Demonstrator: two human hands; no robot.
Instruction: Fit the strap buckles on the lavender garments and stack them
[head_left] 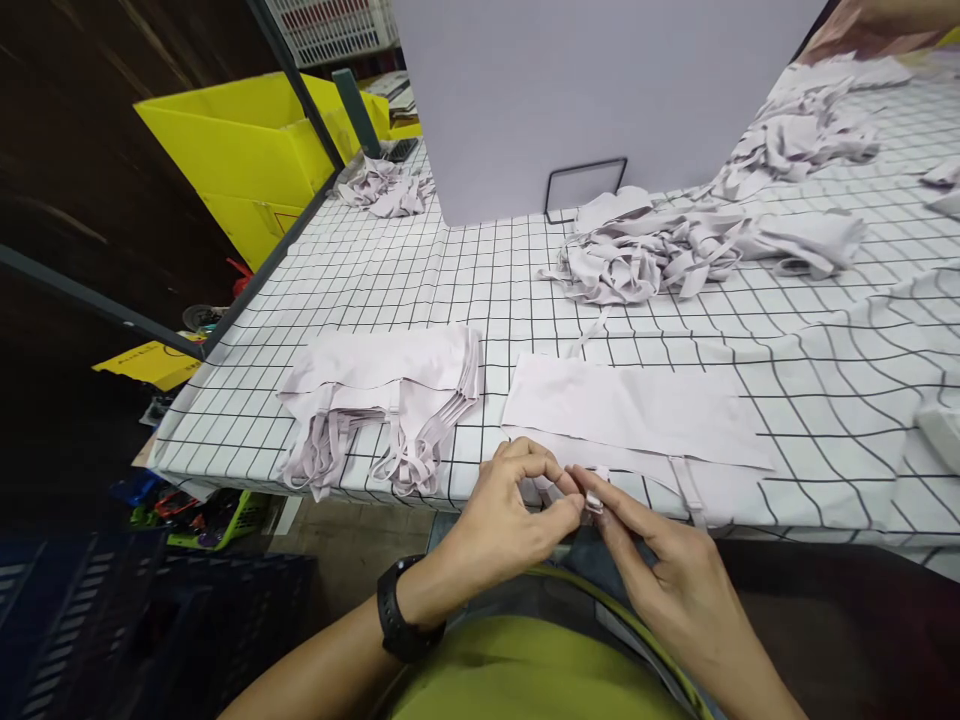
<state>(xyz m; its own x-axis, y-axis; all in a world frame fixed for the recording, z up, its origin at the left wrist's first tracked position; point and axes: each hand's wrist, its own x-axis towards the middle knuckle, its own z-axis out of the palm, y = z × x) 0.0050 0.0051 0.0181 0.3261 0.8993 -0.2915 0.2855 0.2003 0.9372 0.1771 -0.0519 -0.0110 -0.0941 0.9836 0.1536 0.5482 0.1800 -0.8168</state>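
Observation:
At the table's front edge, my left hand (517,510) and my right hand (664,560) meet at the fingertips. Between the thumb and fingers of my right hand is a narrow pale strap (594,503), folded over, with a small shiny bit on it. My left thumb and forefinger pinch at the same strap; their exact hold is partly hidden. Just beyond the hands lies a flat pale lilac garment (615,400), its wide band spread out. A second strap (686,485) hangs from its near side towards the edge.
Left of the garment sits a neat stack of similar garments (382,360), straps towards me. Behind lie a loose heap (637,250) and more pale pieces (795,140). A grey panel (600,90) stands at the back, with a yellow box (225,150) left of the checked tablecloth (450,270).

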